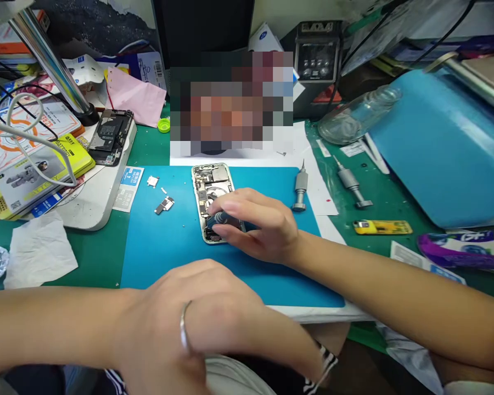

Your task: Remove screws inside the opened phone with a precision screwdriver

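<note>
An opened phone (201,186) lies on a blue mat (156,241), its inner boards and parts exposed. My right hand (267,225) reaches over the phone's lower half. Its thumb and index finger bend around a small dark piece there, which they partly cover; what it is stays unclear. Close to the camera, my left hand (197,323) wears a ring and hangs at the mat's front edge, away from the phone. One finger points down to the right, blurred, and the other fingertips are hidden. Small metal phone parts (164,205) lie left of the phone.
Two grey precision screwdrivers (300,189) (352,184) stand right of the phone. A yellow tool (382,227) and a glass jar (358,115) lie further right. At left, another opened phone (111,137) rests on a white box (94,211). Paper and a blurred-out patch are behind the mat.
</note>
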